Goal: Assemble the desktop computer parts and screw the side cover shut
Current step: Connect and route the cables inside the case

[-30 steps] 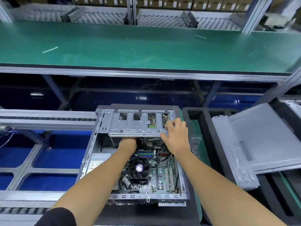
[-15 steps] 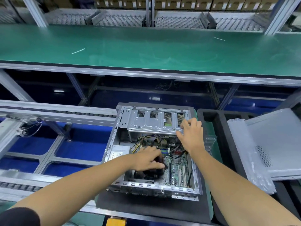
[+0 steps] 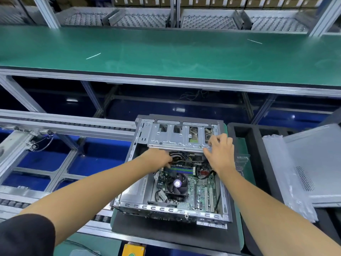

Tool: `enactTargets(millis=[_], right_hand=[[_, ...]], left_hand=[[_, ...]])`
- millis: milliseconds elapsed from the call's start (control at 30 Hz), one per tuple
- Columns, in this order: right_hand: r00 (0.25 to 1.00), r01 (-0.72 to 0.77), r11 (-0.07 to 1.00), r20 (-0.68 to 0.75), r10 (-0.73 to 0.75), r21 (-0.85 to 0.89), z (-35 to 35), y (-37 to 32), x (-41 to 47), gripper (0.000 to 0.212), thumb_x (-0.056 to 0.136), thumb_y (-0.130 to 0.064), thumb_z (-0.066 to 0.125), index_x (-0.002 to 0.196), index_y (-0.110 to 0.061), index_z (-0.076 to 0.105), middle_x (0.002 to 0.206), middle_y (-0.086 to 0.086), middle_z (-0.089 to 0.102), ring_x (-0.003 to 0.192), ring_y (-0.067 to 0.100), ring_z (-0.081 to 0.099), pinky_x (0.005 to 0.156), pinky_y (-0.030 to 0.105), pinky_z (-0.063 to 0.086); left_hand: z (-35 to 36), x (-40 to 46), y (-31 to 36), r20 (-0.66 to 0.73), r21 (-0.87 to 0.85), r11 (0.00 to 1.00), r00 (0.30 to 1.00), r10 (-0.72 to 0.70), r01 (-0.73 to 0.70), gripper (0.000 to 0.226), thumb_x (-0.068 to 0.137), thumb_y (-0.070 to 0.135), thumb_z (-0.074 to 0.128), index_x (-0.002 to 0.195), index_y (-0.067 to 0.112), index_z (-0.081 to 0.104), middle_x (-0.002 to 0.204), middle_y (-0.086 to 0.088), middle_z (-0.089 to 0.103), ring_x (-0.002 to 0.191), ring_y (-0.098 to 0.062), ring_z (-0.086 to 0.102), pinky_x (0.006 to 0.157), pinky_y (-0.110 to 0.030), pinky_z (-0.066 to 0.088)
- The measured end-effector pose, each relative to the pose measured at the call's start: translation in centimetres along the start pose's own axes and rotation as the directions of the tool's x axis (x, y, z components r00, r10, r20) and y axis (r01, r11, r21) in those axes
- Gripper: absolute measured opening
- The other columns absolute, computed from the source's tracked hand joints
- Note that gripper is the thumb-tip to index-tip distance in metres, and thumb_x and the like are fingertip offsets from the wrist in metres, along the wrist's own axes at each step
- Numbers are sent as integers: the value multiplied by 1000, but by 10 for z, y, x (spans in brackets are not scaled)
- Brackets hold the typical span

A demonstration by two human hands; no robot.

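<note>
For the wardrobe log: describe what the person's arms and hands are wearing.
Both forearms are bare, with no gloves, watch, rings or wrist strap visible on the left hand or the right hand. A short black sleeve covers the left upper arm; the right arm's sleeve is out of view.

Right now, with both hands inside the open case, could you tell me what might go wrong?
1. The left hand reaches among the cables under the drive cage; a tug might unseat a connector.
2. The right hand rests on the cage's edge, which could nick fingers.
3. A loose cable might droop onto the CPU fan.
</note>
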State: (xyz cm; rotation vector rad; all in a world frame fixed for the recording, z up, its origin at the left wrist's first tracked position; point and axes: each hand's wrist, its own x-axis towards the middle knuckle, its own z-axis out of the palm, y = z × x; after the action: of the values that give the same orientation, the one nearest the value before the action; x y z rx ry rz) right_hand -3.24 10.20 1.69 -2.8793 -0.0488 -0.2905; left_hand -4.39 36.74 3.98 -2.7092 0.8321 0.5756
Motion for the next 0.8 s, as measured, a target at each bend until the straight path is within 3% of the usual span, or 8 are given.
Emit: enactTargets(millis=[67, 167, 300, 367, 433, 633, 733, 800], right_hand=[[1000, 2, 1000, 0, -2, 3, 1, 0, 0, 24, 92, -44, 59, 100, -21, 55, 109, 3, 43, 99, 24, 37, 89, 40, 43], [1000, 5, 1000, -7, -5, 0, 1, 0, 1, 24, 92, -43, 60, 99, -21, 55, 108, 3, 43, 98, 24, 38, 88, 41, 44], [999, 19, 999, -29, -20, -29, 2, -1, 1, 24, 92, -43, 59, 99, -20, 55, 106, 3, 44, 95, 23, 36, 85, 40, 42], [999, 32, 998, -35, -34, -47, 2, -1, 1, 25, 92, -42, 59, 100, -19, 56, 105, 3, 45, 94, 23, 36, 85, 41, 41], [998, 48, 997, -33, -50, -62, 1, -2, 0, 25, 92, -41, 58, 104, -18, 56, 106, 5, 46, 96, 25, 38, 86, 42, 40], [976, 214, 974, -14, -216, -73, -12, -8, -8, 21, 91, -26, 62, 107, -12, 59, 105, 9, 49, 96, 28, 40, 84, 43, 41], [946, 324, 945, 17, -324, -29, -18, -23, -8, 23, 91, -25, 61, 110, -12, 62, 102, 8, 53, 97, 29, 44, 83, 44, 41], [926, 374, 921, 19, -378, 109, -22, -57, -9, 18, 91, -25, 61, 105, -14, 64, 100, 8, 57, 96, 30, 46, 83, 44, 40]], left_hand=[[8, 3, 5, 66, 76, 997, 997, -37, 32, 45, 103, 7, 50, 144, 25, 45, 119, -4, 69, 106, -28, 65, 83, -42, 55], [13, 8, 5, 77, 115, 988, 991, -112, 102, 74, 99, -2, 43, 158, 36, 18, 102, -4, 71, 87, -28, 68, 68, -39, 51], [17, 10, 4, 65, 0, 986, 984, -166, 166, 67, 106, 28, 51, 159, 34, 12, 98, -4, 67, 80, -26, 66, 68, -39, 55], [17, 5, 2, 72, -77, 971, 972, -223, 228, 70, 103, 51, 49, 157, 22, 15, 95, -6, 65, 81, -28, 64, 69, -38, 51], [17, -3, -1, 74, -117, 956, 962, -262, 269, 70, 101, 59, 46, 152, 16, 27, 109, -10, 69, 97, -33, 67, 75, -39, 48], [9, -61, 1, -83, -460, 845, 934, -348, 274, 35, 101, 43, 52, 131, 27, 62, 124, -2, 66, 120, -23, 56, 98, -40, 47], [12, -102, 6, -187, -633, 721, 847, -497, 283, 23, 98, 32, 56, 117, 28, 70, 113, 7, 66, 116, -17, 50, 95, -40, 46], [20, -132, 11, -196, -740, 606, 768, -610, 292, 19, 98, 33, 58, 111, 31, 71, 104, 10, 66, 109, -15, 45, 88, -37, 45]])
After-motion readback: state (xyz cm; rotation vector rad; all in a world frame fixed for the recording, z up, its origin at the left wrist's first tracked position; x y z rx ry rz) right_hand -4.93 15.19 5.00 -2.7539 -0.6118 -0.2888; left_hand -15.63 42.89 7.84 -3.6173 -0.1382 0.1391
